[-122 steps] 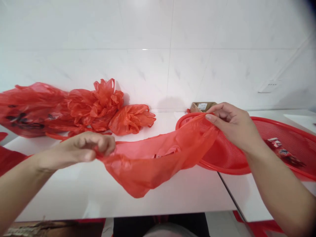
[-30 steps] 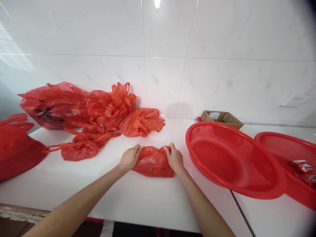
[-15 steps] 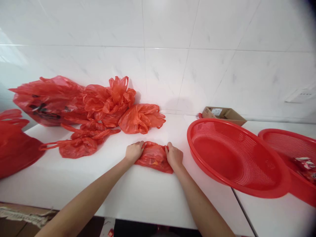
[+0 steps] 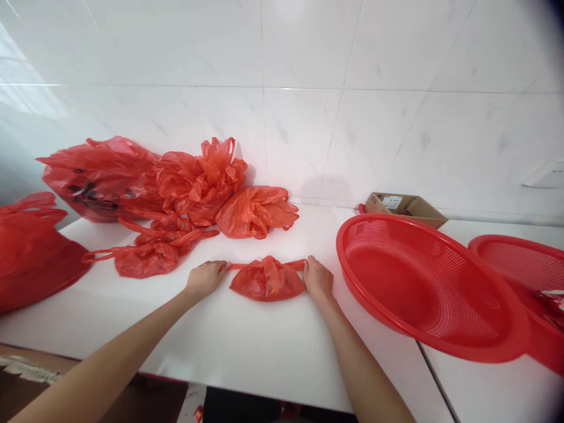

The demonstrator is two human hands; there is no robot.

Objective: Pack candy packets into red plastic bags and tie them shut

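Hands: two, the left hand (image 4: 206, 278) and the right hand (image 4: 318, 278)
Held red bag (image 4: 267, 285): one
Its stretched handles (image 4: 296, 264): two, one per hand
Left-edge red bag (image 4: 33, 258): one
Black-marked bag (image 4: 103, 185): one
Bunched red bags (image 4: 200, 182) by wall: overlapping, count unclear
Rounded red bag (image 4: 255, 212): one
Looped-handle bags (image 4: 147, 260): at least one, tangled
Red baskets (image 4: 392, 279): two
Printed packets (image 4: 556, 301): cut off, count unclear
Cardboard tray (image 4: 423, 211): one
Wall socket (image 4: 546, 175): one
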